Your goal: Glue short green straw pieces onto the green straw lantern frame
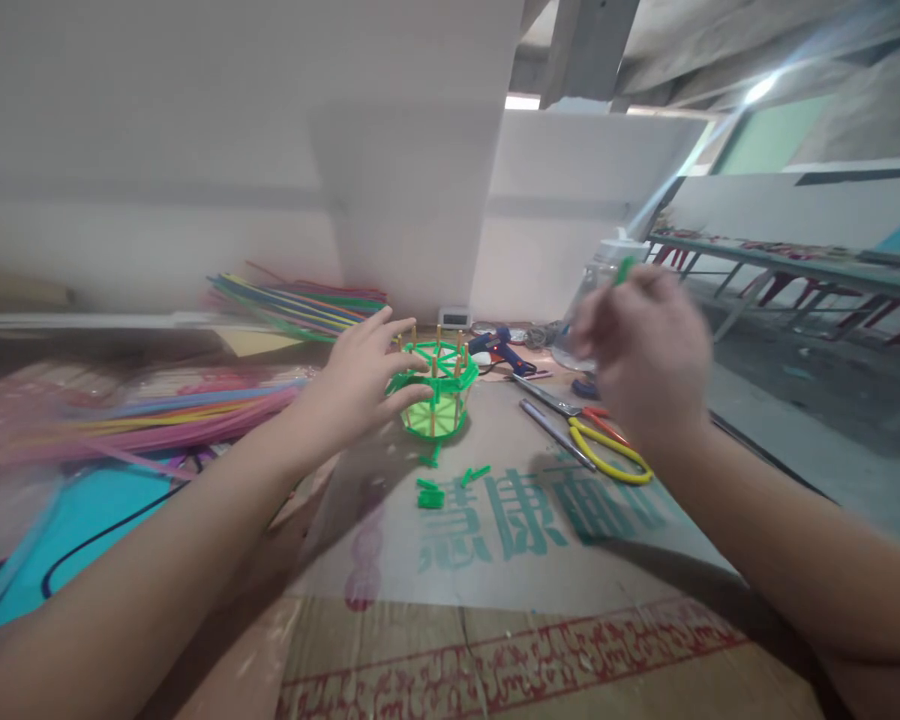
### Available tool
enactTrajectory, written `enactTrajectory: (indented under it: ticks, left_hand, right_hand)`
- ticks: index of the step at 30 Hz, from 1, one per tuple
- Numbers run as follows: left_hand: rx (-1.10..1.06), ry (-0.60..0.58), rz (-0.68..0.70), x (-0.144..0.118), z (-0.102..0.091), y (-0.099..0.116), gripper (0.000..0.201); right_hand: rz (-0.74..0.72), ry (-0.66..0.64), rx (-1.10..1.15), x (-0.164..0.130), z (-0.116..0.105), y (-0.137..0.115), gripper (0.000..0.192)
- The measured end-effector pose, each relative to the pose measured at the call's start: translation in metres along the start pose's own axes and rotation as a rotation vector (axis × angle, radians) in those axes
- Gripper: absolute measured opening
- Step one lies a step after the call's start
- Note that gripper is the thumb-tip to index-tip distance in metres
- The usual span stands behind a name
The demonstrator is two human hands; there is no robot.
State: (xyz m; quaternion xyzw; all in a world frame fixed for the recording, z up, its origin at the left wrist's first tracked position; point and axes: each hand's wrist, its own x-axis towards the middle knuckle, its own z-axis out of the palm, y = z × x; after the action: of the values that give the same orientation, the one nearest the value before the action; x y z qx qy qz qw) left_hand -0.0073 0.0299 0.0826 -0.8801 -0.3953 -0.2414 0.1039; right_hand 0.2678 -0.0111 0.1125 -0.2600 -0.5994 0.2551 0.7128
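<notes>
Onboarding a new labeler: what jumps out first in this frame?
The small green basket at centre on the cardboard, with the left hand touching its side. The blurred right hand is raised, pinching a green strip. Bright plastic strips fan out behind the basket at left.

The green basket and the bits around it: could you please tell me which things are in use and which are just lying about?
In use:
left hand touching the green basket
right hand holding a green strip

Lying about:
green offcuts
scissors
glue gun
coloured straws
plastic bottle
</notes>
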Motion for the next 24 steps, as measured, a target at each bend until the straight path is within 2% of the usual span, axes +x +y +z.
enactTrajectory:
  ticks: [2, 3, 4, 5, 7, 9, 11, 16, 21, 24]
  left_hand:
    - [-0.012, 0.044, -0.003, 0.001, -0.003, 0.002, 0.029]
    - [-0.026, 0.087, -0.003, 0.001, -0.005, 0.005, 0.029]
    - [-0.045, 0.136, -0.002, 0.000, -0.008, 0.008, 0.028]
    - [-0.071, 0.191, 0.003, 0.000, -0.011, 0.012, 0.027]
    - [-0.142, 0.276, 0.020, -0.001, -0.018, 0.022, 0.027]
    - [-0.225, 0.303, 0.041, -0.003, -0.023, 0.032, 0.027]
    - [-0.289, 0.300, 0.040, -0.004, -0.025, 0.039, 0.025]
    - [-0.360, 0.262, -0.022, -0.003, -0.026, 0.041, 0.026]
    - [-0.346, 0.249, -0.014, -0.003, -0.024, 0.041, 0.027]
    - [-0.314, 0.242, -0.020, -0.002, -0.025, 0.040, 0.028]
  right_hand:
    - [-0.234, 0.092, 0.053, 0.012, 0.000, -0.014, 0.011]
    - [-0.258, 0.094, 0.051, 0.014, 0.001, -0.018, 0.012]
    - [-0.215, 0.062, 0.026, 0.011, 0.004, -0.019, 0.011]
    - [-0.111, -0.006, -0.021, 0.006, 0.009, -0.017, 0.011]
    - [0.166, -0.250, -0.136, -0.011, 0.023, -0.009, 0.009]
    - [0.268, -0.424, -0.167, -0.027, 0.037, 0.001, 0.010]
    - [0.289, -0.501, -0.177, -0.036, 0.049, 0.010, 0.012]
    - [0.304, -0.519, -0.166, -0.035, 0.057, 0.019, 0.014]
    - [0.340, -0.540, -0.155, -0.035, 0.054, 0.020, 0.020]
    - [0.390, -0.502, -0.126, -0.041, 0.050, 0.025, 0.024]
